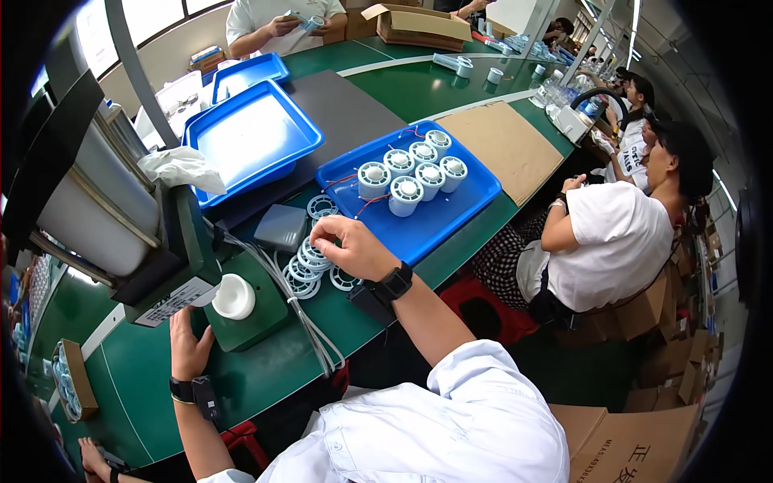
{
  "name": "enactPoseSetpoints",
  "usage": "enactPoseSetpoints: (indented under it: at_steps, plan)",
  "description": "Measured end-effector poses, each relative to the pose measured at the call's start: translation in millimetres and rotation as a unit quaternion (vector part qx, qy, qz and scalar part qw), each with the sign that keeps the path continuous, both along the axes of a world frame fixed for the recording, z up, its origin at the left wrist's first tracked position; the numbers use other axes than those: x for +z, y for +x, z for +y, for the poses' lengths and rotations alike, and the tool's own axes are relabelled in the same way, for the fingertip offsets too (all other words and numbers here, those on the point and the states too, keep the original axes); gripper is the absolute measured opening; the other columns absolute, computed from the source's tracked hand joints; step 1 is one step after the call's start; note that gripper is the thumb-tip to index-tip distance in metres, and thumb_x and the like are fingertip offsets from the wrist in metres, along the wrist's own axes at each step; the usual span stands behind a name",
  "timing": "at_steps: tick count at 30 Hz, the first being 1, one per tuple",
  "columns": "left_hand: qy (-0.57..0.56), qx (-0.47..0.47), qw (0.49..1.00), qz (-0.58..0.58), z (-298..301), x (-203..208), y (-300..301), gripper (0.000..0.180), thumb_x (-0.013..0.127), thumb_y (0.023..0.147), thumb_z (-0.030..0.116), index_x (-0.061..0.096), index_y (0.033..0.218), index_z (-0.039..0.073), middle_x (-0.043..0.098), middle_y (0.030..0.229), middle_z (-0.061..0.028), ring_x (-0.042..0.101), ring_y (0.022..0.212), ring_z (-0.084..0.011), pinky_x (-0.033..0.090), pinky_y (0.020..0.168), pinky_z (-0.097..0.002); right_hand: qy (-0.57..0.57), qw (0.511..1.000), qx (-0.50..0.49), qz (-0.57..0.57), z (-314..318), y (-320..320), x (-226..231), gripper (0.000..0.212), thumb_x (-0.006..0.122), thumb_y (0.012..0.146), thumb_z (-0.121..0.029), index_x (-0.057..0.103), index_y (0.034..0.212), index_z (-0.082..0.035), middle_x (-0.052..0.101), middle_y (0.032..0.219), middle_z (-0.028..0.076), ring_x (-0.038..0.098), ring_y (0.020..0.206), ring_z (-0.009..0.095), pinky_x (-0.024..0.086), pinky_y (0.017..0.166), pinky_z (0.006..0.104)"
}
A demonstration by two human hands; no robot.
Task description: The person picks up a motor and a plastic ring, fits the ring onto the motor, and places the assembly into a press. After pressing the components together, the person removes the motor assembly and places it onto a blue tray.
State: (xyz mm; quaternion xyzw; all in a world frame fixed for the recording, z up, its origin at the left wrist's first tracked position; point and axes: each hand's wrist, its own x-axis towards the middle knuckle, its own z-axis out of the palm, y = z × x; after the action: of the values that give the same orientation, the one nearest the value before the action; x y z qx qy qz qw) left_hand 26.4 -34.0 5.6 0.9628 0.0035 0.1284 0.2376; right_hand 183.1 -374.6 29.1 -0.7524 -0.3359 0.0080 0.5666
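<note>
My right hand (352, 248) is closed, its fingertips pinched at the edge of a light-blue slotted plastic ring (311, 251) on a loose pile. Several similar rings (303, 278) lie under and around it on the green table. My left hand (191, 348) rests open beside the green base (266, 310) of a bench press (173, 233), thumb spread from the fingers. A round white cup-shaped holder (234, 296) sits on that base, under the press head. Right of the rings, a blue tray (459, 221) carries several white cylindrical motor-like parts (406, 196) with red wires.
A grey box (281, 226) and grey cables (314, 342) lie near the rings. Behind are stacked blue trays (250, 133) and a cardboard sheet (503, 149). A carton of light-blue parts (72, 382) stands left. A person (616, 241) sits at right; another (283, 24) works across the table.
</note>
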Motion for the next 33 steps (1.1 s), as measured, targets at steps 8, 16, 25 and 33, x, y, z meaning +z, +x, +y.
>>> enactPoseSetpoints:
  at_steps: [8,16,25,33]
  plan:
    - [0.037,-0.016,0.999,0.014,-4.8,4.8,0.7,0.049,0.068,0.076,0.012,0.051,0.121,0.001,0.054,0.115,-0.0197,0.048,0.109,-0.0374,0.039,0.096,-0.0422,-0.021,0.999,-0.030,-0.022,-2.5,-3.1,3.0,0.006,0.055,0.083,-0.008,0.058,0.085,-0.003,0.050,0.081,0.006,0.050,0.073,0.016,0.043,0.066,0.0283]
    - [0.023,0.009,0.997,0.073,-2.7,12.7,-5.3,0.051,0.069,0.079,0.024,0.053,0.121,0.001,0.055,0.117,-0.0218,0.047,0.112,-0.0391,0.035,0.100,-0.0448,-0.029,0.999,-0.020,-0.042,5.0,0.5,0.1,0.004,0.048,0.080,-0.005,0.051,0.080,-0.002,0.046,0.077,0.006,0.046,0.069,0.017,0.040,0.064,0.0276]
    - [0.026,-0.021,0.999,-0.013,-1.5,0.7,-1.5,0.049,0.069,0.081,0.030,0.053,0.121,0.009,0.048,0.134,-0.0142,0.038,0.129,-0.0359,0.030,0.108,-0.0442,-0.044,0.998,0.010,0.052,-7.0,8.3,-13.2,0.007,0.044,0.083,-0.001,0.044,0.077,-0.004,0.039,0.073,0.001,0.036,0.066,0.010,0.032,0.059,0.0222]
    - [0.029,-0.019,0.999,0.007,-2.3,1.3,-6.5,0.049,0.070,0.081,0.030,0.052,0.123,0.011,0.045,0.137,-0.0141,0.035,0.132,-0.0359,0.029,0.109,-0.0455,-0.011,0.993,0.042,0.107,-5.7,5.8,-13.0,0.008,0.047,0.092,-0.010,0.047,0.085,-0.007,0.038,0.072,-0.005,0.034,0.064,0.004,0.029,0.058,0.0177]
